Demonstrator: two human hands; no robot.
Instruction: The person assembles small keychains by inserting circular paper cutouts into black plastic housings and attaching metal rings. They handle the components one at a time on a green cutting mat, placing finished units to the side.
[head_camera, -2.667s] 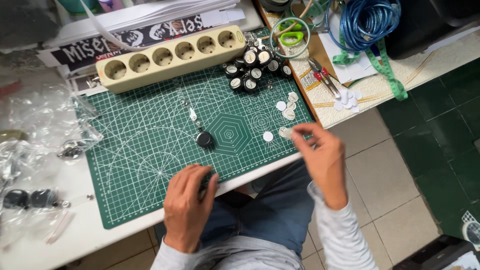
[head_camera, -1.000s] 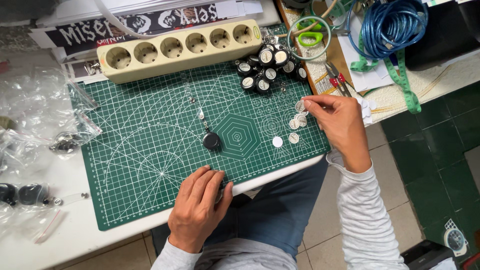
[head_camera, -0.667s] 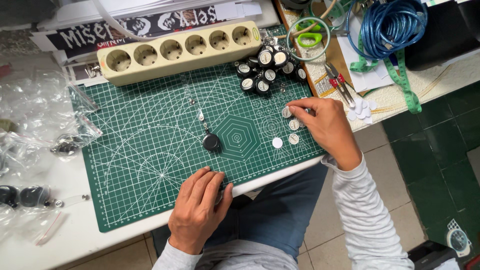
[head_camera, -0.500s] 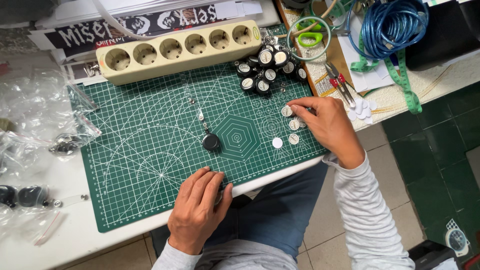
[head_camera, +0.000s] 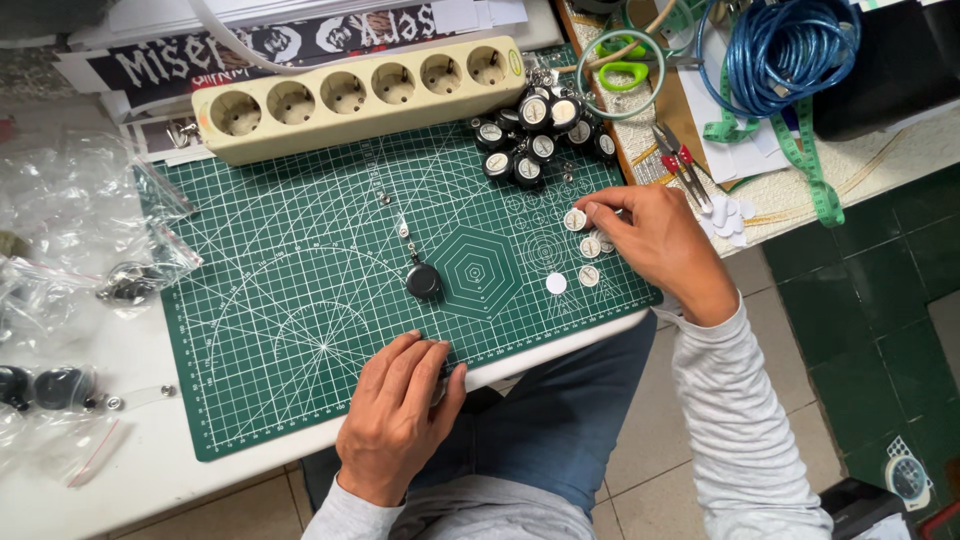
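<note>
Green gridded cutting mat (head_camera: 300, 300) on white desk, dark green tiled floor below. Right hand (head_camera: 655, 240) w/ fingertips pressed on small white round disc (head_camera: 575, 219), others just beside. Left hand (head_camera: 400, 415) flat at mat edge, fingers together; whatever's under it is hidden.

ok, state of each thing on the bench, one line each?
left hand: flat on the mat's front edge, holding nothing visible
right hand: fingertips on a white disc
other white discs: loose on cutting mat
black badge reel: alone, cord out
reel pile: heaped
power strip: sockets empty
snips: closed
</note>
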